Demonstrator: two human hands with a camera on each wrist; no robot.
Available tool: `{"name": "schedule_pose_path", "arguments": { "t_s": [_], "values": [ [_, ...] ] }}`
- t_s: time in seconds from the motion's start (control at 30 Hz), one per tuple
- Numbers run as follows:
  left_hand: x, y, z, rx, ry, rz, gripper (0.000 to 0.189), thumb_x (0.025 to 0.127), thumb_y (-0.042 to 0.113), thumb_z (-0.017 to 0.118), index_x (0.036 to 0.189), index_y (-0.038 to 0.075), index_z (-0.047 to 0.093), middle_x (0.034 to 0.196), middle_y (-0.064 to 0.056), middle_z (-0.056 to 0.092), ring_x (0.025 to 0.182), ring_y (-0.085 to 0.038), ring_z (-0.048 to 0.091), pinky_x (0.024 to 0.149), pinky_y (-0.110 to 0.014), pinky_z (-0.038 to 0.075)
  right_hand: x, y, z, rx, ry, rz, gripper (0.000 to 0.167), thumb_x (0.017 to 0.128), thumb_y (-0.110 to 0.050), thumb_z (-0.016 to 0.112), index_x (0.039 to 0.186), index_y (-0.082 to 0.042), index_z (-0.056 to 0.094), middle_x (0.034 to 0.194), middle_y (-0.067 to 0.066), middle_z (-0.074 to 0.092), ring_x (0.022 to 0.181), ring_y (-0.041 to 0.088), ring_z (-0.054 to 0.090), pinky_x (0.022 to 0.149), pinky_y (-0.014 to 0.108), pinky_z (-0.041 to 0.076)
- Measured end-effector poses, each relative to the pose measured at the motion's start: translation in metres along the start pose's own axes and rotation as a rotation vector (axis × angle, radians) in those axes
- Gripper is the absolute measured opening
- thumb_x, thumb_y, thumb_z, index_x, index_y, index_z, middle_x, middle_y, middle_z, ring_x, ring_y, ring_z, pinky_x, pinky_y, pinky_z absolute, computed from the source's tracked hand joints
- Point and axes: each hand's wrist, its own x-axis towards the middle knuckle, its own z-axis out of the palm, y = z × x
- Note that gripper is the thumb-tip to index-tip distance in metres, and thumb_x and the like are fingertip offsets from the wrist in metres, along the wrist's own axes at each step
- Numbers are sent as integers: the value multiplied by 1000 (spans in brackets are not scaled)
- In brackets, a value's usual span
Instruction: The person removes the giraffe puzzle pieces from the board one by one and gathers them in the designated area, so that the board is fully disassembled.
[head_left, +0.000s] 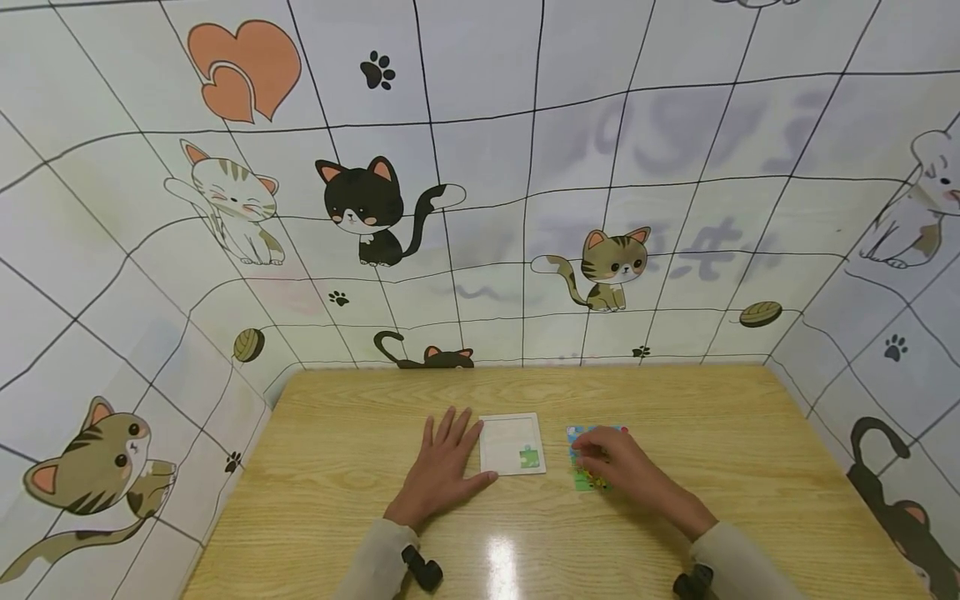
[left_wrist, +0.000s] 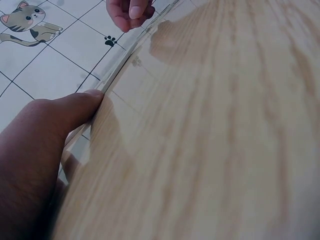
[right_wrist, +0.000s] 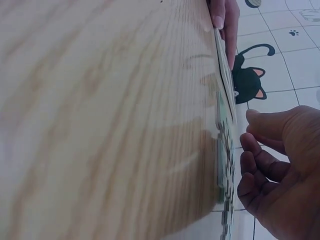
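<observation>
My left hand lies with fingers spread at the left side of a white square puzzle tray, thumb and fingertips at its edge. One green puzzle piece sits in the tray's lower right corner. To the right, my right hand is above a group of colorful puzzle pieces and covers part of them. In the right wrist view, the thumb and loosely bent fingers stand apart above the pieces' thin edges. I see nothing between them.
The wooden table carries the tray and pieces. White walls printed with cats and grid lines stand behind the table and at both sides. Dark wrist devices are worn at both sleeves.
</observation>
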Motion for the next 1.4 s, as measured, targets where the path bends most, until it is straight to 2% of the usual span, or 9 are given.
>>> {"name": "schedule_pose_path", "arguments": {
  "t_s": [0.1,0.27,0.43,0.6,0.93,1.2,1.4],
  "values": [
    [1,0,0,2,4,2,98,102,83,44,176,19,31,185,-9,17,171,-35,6,133,-66,-1,7,-1,4,17,-18,4,20,101,-6,79,120,2,77,110,7,75,99,14,70,86,29,61],
    [1,0,0,-10,13,11,98,102,82,45,176,19,32,184,-10,18,171,-36,7,133,-67,-2,18,-2,11,-50,-30,-23,22,102,-9,80,121,0,78,111,7,75,100,18,71,87,34,61],
    [1,-1,1,-8,11,8,99,102,83,43,176,19,32,184,-10,18,171,-36,6,133,-67,-2,29,-7,18,-107,-52,-55,25,101,-13,81,123,-1,79,112,6,75,101,22,66,87,41,58],
    [1,-1,1,-9,20,10,99,102,83,43,176,18,32,184,-11,19,171,-36,7,133,-67,-1,37,-13,23,-118,-86,-48,30,99,-16,84,125,0,79,115,8,72,106,27,62,90,43,54],
    [1,0,1,-13,33,16,98,102,83,44,175,18,35,183,-11,21,171,-38,10,133,-68,0,48,-20,34,-164,-96,-58,33,95,-17,88,123,0,80,115,11,70,107,26,58,90,42,53],
    [0,2,0,2,49,22,97,103,82,45,173,16,39,182,-13,25,170,-40,13,132,-69,4,54,-17,42,-209,-110,-58,33,92,-15,91,120,-2,81,108,6,68,102,21,54,86,38,50],
    [0,1,0,-2,40,16,97,103,82,45,174,17,37,183,-12,23,170,-38,11,133,-69,2,55,-19,44,-238,-125,-42,30,92,-14,91,119,-5,82,107,3,66,100,18,51,83,35,49]
  ]
}}
